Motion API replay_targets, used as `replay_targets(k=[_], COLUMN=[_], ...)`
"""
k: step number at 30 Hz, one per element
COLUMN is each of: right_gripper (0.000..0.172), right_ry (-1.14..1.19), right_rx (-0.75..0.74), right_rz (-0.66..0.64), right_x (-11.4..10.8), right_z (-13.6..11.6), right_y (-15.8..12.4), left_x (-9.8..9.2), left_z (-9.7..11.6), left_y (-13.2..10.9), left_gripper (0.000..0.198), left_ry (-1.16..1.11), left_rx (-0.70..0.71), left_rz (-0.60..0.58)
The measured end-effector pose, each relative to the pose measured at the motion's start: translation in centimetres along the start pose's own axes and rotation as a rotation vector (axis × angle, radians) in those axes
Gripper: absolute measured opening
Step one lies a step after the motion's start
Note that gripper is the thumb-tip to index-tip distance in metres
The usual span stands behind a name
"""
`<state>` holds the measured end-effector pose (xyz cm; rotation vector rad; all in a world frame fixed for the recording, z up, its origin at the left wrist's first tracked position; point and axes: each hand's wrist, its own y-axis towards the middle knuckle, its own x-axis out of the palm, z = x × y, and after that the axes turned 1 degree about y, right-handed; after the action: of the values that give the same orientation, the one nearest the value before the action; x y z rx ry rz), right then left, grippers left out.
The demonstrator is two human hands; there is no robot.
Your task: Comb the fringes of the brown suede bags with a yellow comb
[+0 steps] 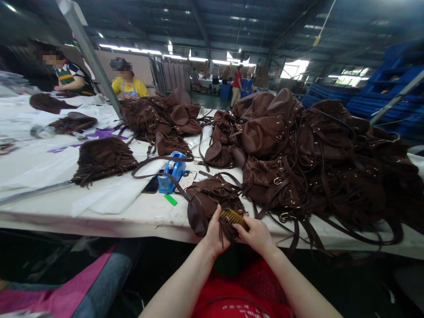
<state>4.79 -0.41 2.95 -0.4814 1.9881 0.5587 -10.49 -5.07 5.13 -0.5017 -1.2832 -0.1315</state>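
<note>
A brown fringed bag (207, 201) lies at the near edge of the white table (109, 203), its fringe hanging over the edge. My left hand (214, 232) is closed on a bunch of that fringe. My right hand (256, 234) is closed on a yellowish comb (233, 217), whose teeth sit in the fringe just beside the left hand's thumb.
A big heap of brown fringed bags (318, 163) with straps and buckles fills the table's right half. More bags (102, 160) lie to the left, by a blue tape dispenser (172, 173), a phone (151, 185) and a green marker (170, 199). Two people sit at the far left; a metal pole (89, 53) slants overhead.
</note>
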Motion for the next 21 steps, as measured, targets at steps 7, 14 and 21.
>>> replay_targets(k=[7, 14, 21], right_gripper=[0.034, 0.038, 0.051], right_ry=[0.229, 0.534, 0.776], right_rx=[-0.042, 0.031, -0.054], right_rz=[-0.113, -0.273, -0.607], right_x=[-0.3, 0.9, -2.0], right_z=[-0.8, -1.3, -2.7], right_y=[-3.2, -5.1, -6.1], left_x=[-1.6, -2.7, -3.0], left_z=[-0.4, -0.4, -0.1], left_y=[0.2, 0.0, -0.2], left_gripper=[0.067, 0.055, 0.022], left_ry=[0.029, 0.043, 0.251], left_rx=[-0.034, -0.061, 0.023], left_rz=[-0.118, -0.107, 0.049])
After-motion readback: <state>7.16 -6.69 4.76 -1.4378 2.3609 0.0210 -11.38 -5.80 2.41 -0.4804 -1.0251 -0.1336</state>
